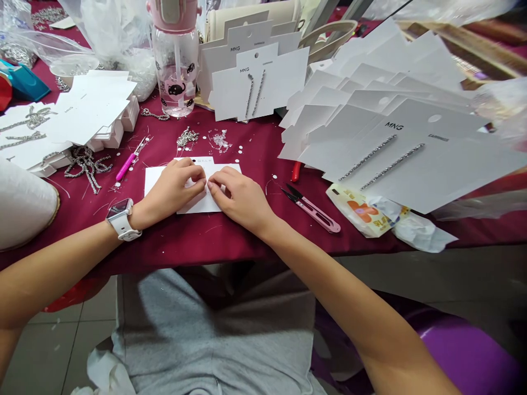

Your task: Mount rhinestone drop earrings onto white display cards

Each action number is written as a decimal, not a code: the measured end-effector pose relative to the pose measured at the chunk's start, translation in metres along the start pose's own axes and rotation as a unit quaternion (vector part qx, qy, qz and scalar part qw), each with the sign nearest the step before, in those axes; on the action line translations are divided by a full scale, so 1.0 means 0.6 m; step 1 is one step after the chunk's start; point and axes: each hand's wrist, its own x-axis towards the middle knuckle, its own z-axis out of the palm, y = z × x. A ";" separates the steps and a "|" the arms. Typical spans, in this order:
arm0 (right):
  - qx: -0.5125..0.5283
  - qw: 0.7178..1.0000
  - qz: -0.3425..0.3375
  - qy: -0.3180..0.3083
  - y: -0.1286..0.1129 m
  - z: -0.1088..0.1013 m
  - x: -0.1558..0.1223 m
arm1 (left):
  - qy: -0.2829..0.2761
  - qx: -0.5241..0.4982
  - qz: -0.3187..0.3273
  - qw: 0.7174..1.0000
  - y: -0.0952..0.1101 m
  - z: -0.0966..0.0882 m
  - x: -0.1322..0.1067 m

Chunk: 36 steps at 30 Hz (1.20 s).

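Observation:
A white earring card lies flat on the dark red tablecloth near the front edge. My left hand, with a white smartwatch on its wrist, rests on the card, its fingers curled. My right hand lies on the card's right side, fingertips pinched against those of the left. Whatever the fingertips hold is too small to make out. Pink thread snips lie just right of my right hand.
A fan of finished white cards with rhinestone strands fills the right. More cards stand upright behind. A pink-lidded water bottle, loose rhinestone chains, a pink tool, stacked cards and a tissue pack are about.

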 end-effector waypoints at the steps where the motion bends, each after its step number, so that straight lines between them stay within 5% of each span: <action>1: 0.003 1.000 -0.005 0.000 0.001 0.000 0.000 | -0.003 0.010 0.006 1.000 0.001 -0.002 0.000; 15: 0.033 0.999 0.004 -0.006 0.012 -0.014 -0.002 | -0.045 0.142 0.098 0.984 0.010 -0.021 -0.005; 22: 0.054 0.998 -0.018 0.029 0.014 -0.013 -0.004 | -0.022 0.195 0.130 0.972 0.003 -0.025 -0.009; 36: 0.040 0.999 -0.031 -0.008 0.011 -0.010 -0.006 | -0.047 0.035 0.111 0.992 -0.015 -0.016 0.000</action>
